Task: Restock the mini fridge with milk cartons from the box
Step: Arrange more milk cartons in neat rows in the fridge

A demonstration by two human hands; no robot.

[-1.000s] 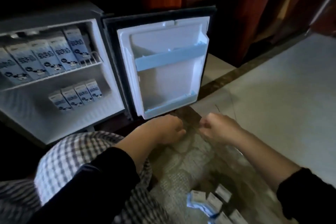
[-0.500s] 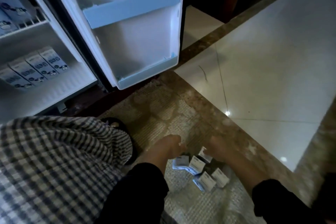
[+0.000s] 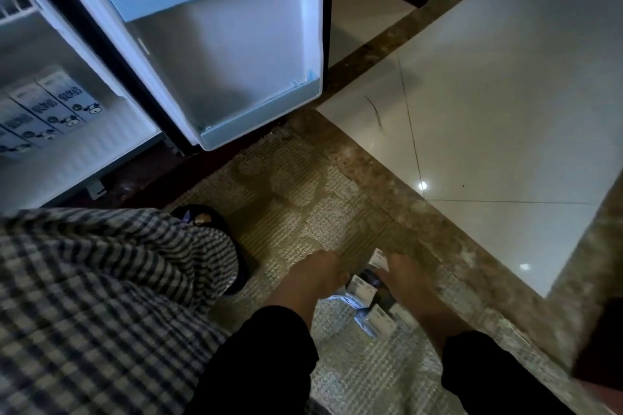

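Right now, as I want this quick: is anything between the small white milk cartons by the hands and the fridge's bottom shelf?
Nothing visible blocks it: the white mini fridge's door stands open, its bottom shelf partly bare. Only a checked-cloth knee and dark slipper lie low between it and the small white milk cartons.

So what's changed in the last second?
Both hands came down from in front of the fridge door to the cartons on the floor. The left hand and right hand now sit among them. It is too dim to tell whether either grips one. The door stays open, and the cartons in the fridge are unmoved.
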